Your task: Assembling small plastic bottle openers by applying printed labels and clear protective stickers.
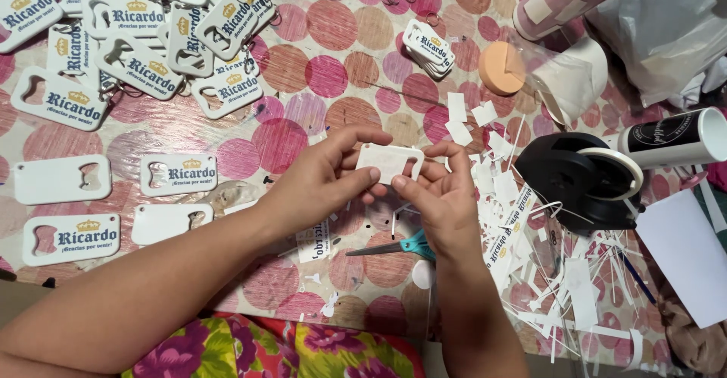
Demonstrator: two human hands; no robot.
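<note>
Both hands meet above the middle of a table covered in a cloth with pink, red and tan circles (pixel 333 75). Between them they hold a flat white rectangular plastic tag with a cut-out opening (pixel 390 160), its blank side up. The left hand (pixel 322 185) pinches the tag's left end, thumb beneath and fingers curled narrowly over its top edge. The right hand (pixel 443 196) grips the right end, thumb pressed on the lower edge and fingertips closed behind the far corner. The tag sits just above the table, touching only the fingers.

Under the right wrist lies a pair of scissors with teal handles (pixel 401 245). To the right, white paper scraps (pixel 560 279) lie strewn beside a black tape dispenser (pixel 579 177). At upper left is a heap of printed white tags (pixel 144 37), and a round orange sponge (pixel 500 67) lies at upper right.
</note>
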